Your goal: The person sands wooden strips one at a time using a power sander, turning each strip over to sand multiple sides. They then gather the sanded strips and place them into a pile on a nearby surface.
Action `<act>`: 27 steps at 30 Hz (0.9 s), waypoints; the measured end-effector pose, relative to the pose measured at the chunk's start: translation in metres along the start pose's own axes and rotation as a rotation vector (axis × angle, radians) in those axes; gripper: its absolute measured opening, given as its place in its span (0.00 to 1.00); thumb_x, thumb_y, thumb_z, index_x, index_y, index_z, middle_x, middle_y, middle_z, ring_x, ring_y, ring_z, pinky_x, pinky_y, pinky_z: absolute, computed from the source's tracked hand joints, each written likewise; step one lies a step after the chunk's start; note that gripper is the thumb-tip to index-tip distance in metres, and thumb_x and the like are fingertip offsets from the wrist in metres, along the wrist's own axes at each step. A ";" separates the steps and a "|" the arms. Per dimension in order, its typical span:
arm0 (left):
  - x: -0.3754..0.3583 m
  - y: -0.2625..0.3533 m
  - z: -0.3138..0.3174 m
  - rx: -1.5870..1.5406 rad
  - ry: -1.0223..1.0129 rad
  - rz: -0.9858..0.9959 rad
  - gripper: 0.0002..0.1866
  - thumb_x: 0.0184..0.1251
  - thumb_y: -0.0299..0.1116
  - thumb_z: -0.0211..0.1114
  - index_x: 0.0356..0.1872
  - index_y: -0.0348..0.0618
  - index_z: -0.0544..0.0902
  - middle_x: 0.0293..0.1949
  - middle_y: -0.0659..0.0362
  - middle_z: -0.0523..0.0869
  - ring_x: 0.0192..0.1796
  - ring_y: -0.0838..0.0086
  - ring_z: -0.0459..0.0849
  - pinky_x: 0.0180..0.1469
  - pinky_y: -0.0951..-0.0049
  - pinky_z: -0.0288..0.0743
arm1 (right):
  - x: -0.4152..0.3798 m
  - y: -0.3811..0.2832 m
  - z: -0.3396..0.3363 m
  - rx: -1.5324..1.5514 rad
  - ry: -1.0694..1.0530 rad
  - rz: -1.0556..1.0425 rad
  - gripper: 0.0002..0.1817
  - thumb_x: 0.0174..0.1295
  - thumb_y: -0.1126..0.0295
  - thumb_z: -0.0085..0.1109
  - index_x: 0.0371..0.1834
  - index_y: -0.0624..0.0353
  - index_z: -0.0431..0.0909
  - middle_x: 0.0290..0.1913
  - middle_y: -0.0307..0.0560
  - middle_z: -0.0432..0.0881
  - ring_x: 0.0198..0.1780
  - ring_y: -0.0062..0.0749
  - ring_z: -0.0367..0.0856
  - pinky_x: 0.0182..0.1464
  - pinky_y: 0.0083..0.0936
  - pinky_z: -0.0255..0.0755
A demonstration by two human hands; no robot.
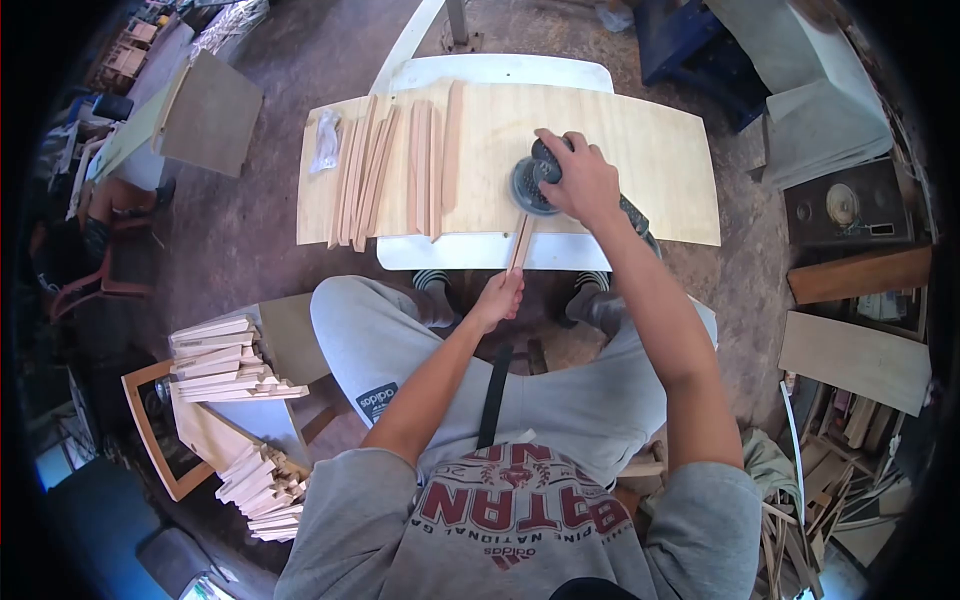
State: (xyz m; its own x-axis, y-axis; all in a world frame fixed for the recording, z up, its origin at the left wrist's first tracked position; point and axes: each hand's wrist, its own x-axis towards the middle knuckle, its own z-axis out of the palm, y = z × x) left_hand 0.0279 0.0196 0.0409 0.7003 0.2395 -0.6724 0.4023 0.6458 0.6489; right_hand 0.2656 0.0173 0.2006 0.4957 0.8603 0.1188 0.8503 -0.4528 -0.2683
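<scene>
Smoothing one wooden strip (521, 240) looks to be the step in hand: the right hand (585, 183) is wrapped over a dark, round-headed sander (530, 190) at the strip's far end, while the left hand (497, 300) grips the near end, just off the near edge of the surface (620, 150). The next move likely calls for steady, level pressure along the strip with the left hand firm, clear of the loose strips (425, 170) lying to the left.
</scene>
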 end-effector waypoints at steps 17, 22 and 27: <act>0.004 -0.004 0.000 -0.075 -0.014 -0.013 0.24 0.84 0.60 0.56 0.38 0.49 0.72 0.24 0.68 0.69 0.22 0.83 0.65 0.22 0.78 0.62 | 0.014 0.010 0.004 0.004 -0.031 0.030 0.44 0.49 0.61 0.77 0.74 0.27 0.72 0.64 0.48 0.79 0.57 0.52 0.84 0.50 0.49 0.86; 0.006 -0.005 0.000 -0.086 -0.005 -0.008 0.24 0.84 0.59 0.56 0.37 0.49 0.72 0.24 0.68 0.69 0.22 0.82 0.66 0.22 0.78 0.62 | -0.022 0.003 0.001 -0.002 -0.049 -0.058 0.44 0.49 0.61 0.78 0.74 0.27 0.73 0.65 0.47 0.79 0.56 0.52 0.85 0.50 0.49 0.86; 0.000 -0.005 0.001 -0.071 0.009 -0.015 0.23 0.84 0.58 0.55 0.37 0.49 0.72 0.24 0.69 0.69 0.22 0.83 0.66 0.21 0.78 0.61 | -0.050 -0.019 -0.003 0.035 -0.095 -0.084 0.45 0.48 0.60 0.80 0.75 0.27 0.72 0.65 0.47 0.78 0.57 0.49 0.84 0.50 0.46 0.86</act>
State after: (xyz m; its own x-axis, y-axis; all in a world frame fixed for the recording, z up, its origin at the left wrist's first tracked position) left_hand 0.0265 0.0153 0.0377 0.6893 0.2353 -0.6852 0.3700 0.6989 0.6121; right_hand 0.2253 -0.0174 0.2030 0.4028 0.9138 0.0518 0.8806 -0.3715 -0.2942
